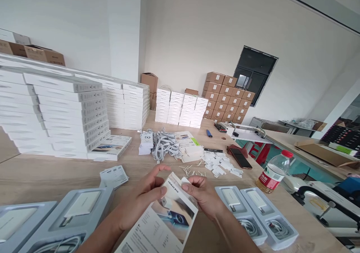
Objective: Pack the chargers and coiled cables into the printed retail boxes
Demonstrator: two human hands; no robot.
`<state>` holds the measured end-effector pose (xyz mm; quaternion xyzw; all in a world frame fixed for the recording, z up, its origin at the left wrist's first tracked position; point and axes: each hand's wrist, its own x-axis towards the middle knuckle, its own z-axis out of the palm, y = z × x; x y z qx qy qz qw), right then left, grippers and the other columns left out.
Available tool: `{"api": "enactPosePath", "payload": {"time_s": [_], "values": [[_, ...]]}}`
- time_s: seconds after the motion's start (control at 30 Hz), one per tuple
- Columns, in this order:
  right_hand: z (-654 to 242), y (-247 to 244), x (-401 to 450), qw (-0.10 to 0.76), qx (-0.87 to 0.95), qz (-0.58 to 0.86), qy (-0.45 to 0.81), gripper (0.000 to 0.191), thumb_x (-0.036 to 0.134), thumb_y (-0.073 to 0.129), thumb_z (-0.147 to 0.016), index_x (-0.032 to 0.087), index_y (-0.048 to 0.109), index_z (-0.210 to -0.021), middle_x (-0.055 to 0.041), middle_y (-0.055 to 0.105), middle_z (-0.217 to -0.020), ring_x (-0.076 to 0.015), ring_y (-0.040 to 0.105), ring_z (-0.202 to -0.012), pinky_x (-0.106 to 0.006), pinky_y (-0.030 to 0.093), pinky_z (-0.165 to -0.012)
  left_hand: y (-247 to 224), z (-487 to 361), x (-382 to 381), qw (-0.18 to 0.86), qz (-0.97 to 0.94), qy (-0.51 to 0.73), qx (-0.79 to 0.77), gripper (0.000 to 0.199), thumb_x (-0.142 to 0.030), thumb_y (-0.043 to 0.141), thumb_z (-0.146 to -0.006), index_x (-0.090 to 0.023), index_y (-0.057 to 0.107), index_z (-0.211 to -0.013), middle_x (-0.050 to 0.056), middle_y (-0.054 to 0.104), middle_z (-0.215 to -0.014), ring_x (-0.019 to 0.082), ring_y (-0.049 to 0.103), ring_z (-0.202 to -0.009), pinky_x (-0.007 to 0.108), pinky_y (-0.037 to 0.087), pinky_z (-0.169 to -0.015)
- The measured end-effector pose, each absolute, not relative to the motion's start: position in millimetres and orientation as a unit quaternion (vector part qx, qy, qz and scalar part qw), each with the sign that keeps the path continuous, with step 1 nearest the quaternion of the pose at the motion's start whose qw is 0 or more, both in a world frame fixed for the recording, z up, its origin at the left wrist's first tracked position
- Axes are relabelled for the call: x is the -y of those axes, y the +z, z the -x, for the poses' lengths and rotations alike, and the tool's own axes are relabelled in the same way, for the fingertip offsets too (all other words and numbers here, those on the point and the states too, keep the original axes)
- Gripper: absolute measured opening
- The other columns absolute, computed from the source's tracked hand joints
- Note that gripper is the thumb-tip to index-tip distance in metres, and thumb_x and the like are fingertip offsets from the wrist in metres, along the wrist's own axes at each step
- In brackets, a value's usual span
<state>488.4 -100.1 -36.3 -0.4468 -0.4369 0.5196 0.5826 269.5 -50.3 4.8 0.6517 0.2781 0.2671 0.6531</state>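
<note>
Between my hands is a printed white cardboard packaging box [161, 232], tilted, its picture and small text facing up. My left hand [140, 196] grips its left edge with the thumb on top, while the index finger is raised off it. At the upper right corner, my right hand [204, 195] pinches the box's end near a small white flap; its other fingers curl behind. Blue-grey trays [104, 200] lie to the left, each with a white charger [81, 204] and some with a coiled cable. More such trays [237, 215] lie to the right.
Stacks of white boxes [64, 110] rise at the left and back. A heap of grey cables [165, 144], paper slips [219, 163], a phone [240, 157] and a red-capped bottle [274, 172] sit on the wooden table. Printed cards [114, 176] lie beyond the left trays.
</note>
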Motion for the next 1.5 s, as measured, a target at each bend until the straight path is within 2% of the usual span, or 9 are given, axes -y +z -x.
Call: {"api": "enactPosePath", "payload": {"time_s": [0.13,0.3,0.47,0.63,0.8,0.93,1.07,1.27,1.5], "values": [[-485.5,-30.1,103.9,0.561,0.500,0.456,0.477,0.036,0.047,0.085,-0.067,0.015,0.069,-0.066,0.0029,0.060,-0.059,-0.0098,0.047,-0.056,-0.023,0.034,-0.056,2.1,-269.1,48.8,0.628,-0.665,0.277,-0.294,0.056,-0.040,0.060,-0.087,-0.034,0.046,-0.141,-0.001,0.064,-0.089,0.021,0.060,-0.082,0.030,0.045,-0.071],[-480.9,-25.6,107.8,0.558,0.528,0.461,0.444,0.037,0.050,0.082,-0.069,0.017,0.067,-0.065,0.0038,0.056,-0.059,-0.0095,0.044,-0.055,-0.023,0.032,-0.053,2.1,-269.6,48.0,0.622,-0.661,0.297,-0.297,0.041,-0.041,0.067,-0.082,-0.027,0.067,-0.121,0.003,0.069,-0.107,0.025,0.060,-0.097,0.031,0.046,-0.082],[-482.4,-22.9,109.4,0.559,0.538,0.453,0.439,0.036,0.051,0.077,-0.076,0.017,0.069,-0.065,0.0024,0.055,-0.064,-0.0110,0.045,-0.059,-0.024,0.034,-0.057,9.0,-273.1,49.5,0.664,-0.608,0.324,-0.290,0.030,-0.041,0.072,-0.078,-0.025,0.072,-0.103,0.000,0.070,-0.092,0.021,0.061,-0.083,0.027,0.046,-0.072],[-481.6,-21.5,111.7,0.560,0.522,0.409,0.496,0.034,0.054,0.062,-0.089,0.023,0.077,-0.095,-0.0021,0.068,-0.088,-0.0178,0.059,-0.083,-0.030,0.045,-0.084,10.1,-272.0,45.5,0.695,-0.538,0.379,-0.290,0.034,-0.040,0.070,-0.081,-0.026,0.066,-0.112,-0.001,0.068,-0.089,0.018,0.060,-0.074,0.025,0.045,-0.067],[-471.7,-12.2,118.3,0.529,0.576,0.380,0.494,0.040,0.053,0.059,-0.092,0.032,0.067,-0.125,-0.0017,0.070,-0.116,-0.0221,0.060,-0.112,-0.037,0.037,-0.106,5.8,-267.5,39.0,0.695,-0.528,0.390,-0.293,0.041,-0.038,0.068,-0.085,-0.024,0.058,-0.123,0.001,0.065,-0.088,0.020,0.061,-0.078,0.027,0.045,-0.069],[-470.1,-11.2,116.5,0.533,0.577,0.398,0.473,0.043,0.056,0.062,-0.089,0.029,0.071,-0.120,-0.0019,0.073,-0.105,-0.0215,0.063,-0.097,-0.033,0.045,-0.090,4.6,-266.7,38.5,0.662,-0.588,0.361,-0.293,0.030,-0.040,0.064,-0.088,-0.025,0.061,-0.114,0.000,0.063,-0.088,0.017,0.057,-0.078,0.025,0.044,-0.070],[-476.2,-20.8,110.9,0.547,0.498,0.468,0.483,0.041,0.059,0.072,-0.078,0.021,0.078,-0.090,-0.0009,0.072,-0.078,-0.0159,0.060,-0.070,-0.026,0.043,-0.068,6.1,-269.2,43.3,0.597,-0.694,0.311,-0.254,0.026,-0.044,0.061,-0.091,-0.025,0.065,-0.107,-0.001,0.061,-0.086,0.016,0.054,-0.078,0.024,0.042,-0.069],[-481.8,-26.9,108.5,0.553,0.353,0.440,0.613,0.043,0.049,0.091,-0.057,0.013,0.072,-0.075,-0.0010,0.069,-0.067,-0.0111,0.057,-0.058,-0.023,0.041,-0.060,4.4,-271.6,49.4,0.546,-0.742,0.307,-0.239,0.028,-0.047,0.059,-0.090,-0.026,0.066,-0.106,0.001,0.062,-0.089,0.018,0.054,-0.081,0.025,0.043,-0.070],[-481.2,-28.3,106.8,0.549,0.333,0.425,0.638,0.044,0.043,0.094,-0.054,0.014,0.066,-0.070,0.0011,0.065,-0.061,-0.0100,0.055,-0.052,-0.022,0.039,-0.054,0.8,-274.2,50.2,0.552,-0.744,0.307,-0.218,0.026,-0.043,0.060,-0.090,-0.024,0.066,-0.105,0.001,0.060,-0.084,0.017,0.051,-0.076,0.024,0.041,-0.066]]}}
